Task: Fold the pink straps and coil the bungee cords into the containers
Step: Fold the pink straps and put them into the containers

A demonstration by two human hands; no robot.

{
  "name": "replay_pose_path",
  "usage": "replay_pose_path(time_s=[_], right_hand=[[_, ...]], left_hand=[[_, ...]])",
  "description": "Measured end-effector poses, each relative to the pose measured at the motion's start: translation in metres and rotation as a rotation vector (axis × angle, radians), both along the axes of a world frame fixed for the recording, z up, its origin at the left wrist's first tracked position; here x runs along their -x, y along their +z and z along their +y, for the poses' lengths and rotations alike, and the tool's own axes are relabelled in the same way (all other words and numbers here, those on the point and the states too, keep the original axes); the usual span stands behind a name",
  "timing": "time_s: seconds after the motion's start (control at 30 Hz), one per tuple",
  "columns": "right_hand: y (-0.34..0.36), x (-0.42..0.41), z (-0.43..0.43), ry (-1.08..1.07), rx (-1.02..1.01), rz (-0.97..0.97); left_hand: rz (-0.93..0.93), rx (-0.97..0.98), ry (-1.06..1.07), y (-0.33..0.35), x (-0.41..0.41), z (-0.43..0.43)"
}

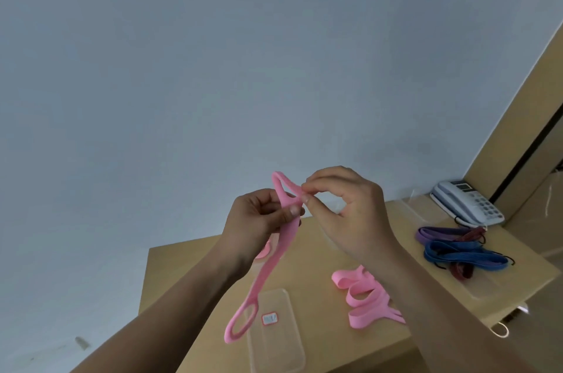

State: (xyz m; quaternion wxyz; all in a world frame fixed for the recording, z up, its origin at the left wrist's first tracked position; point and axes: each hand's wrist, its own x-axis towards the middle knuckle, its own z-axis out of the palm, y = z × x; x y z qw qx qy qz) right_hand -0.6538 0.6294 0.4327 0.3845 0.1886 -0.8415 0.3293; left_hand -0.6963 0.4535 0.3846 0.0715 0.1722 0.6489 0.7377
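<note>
Well, both hands are raised above the table (pixel 307 287), working on one pink strap (pixel 275 260). The left hand (pixel 259 220) pins it under the thumb against curled fingers. The right hand (pixel 344 214) nips the top loop between thumb and fingertips, so both are clamped on it. The rest of the strap hangs down, its lower loop dangling by a clear container (pixel 274 348) lying on the table. To the right lies a loose heap of pink straps (pixel 365 293). Farther right, a bundle of blue and purple bungee cords (pixel 454 250) sits near a telephone (pixel 469 202). Something pink shows behind the left wrist, perhaps another strap.
</note>
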Motion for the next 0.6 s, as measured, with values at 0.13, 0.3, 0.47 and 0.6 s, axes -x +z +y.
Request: replay_pose_path(time_s=[0.13,0.3,0.47,0.6], right_hand=[[-0.008,0.009,0.008,0.018,-0.071,0.028],[-0.017,0.020,0.020,0.083,-0.152,0.049],[-0.022,0.028,0.032,0.117,-0.179,0.058],[-0.020,0.034,0.038,0.053,-0.194,0.041]], left_hand=[[-0.011,-0.031,-0.027,0.002,-0.006,0.006],[-0.028,-0.041,0.060,0.003,-0.008,0.019],[-0.013,0.039,0.145,0.001,-0.011,0.031],[0.011,0.119,0.213,0.000,-0.012,0.038]])
